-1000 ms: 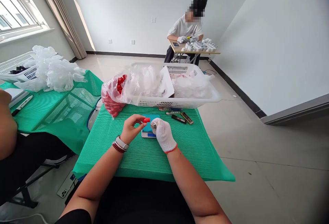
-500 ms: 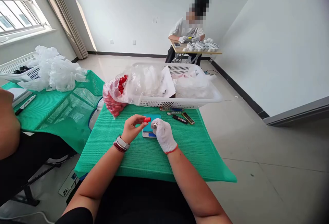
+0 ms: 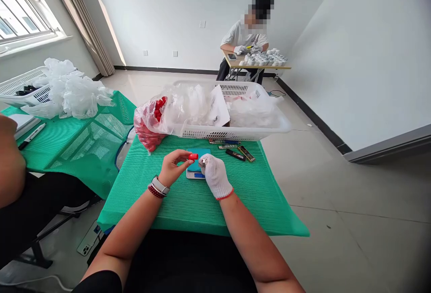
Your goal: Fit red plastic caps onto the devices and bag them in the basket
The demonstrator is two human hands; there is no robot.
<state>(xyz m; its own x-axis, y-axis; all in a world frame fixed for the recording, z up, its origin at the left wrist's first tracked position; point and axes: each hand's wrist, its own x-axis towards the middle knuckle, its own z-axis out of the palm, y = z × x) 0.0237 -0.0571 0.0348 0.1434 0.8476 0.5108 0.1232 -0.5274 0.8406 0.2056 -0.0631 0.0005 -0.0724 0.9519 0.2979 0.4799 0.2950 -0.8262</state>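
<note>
Pinching a small red cap [image 3: 193,156] over the scale [image 3: 194,175] midway along the green worktop [image 3: 161,219], the bare left hand [image 3: 173,166] might drop it if that light grip slips, while the gloved right hand [image 3: 214,175] curls round a shiny thing [image 3: 204,162], with a white basket [image 3: 232,133] at the far edge and pale floor [image 3: 319,185] beyond.

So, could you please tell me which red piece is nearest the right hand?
The red piece held in the left hand, just left of the gloved right hand; the other visible red pieces are bunched in the clear bag.
</note>
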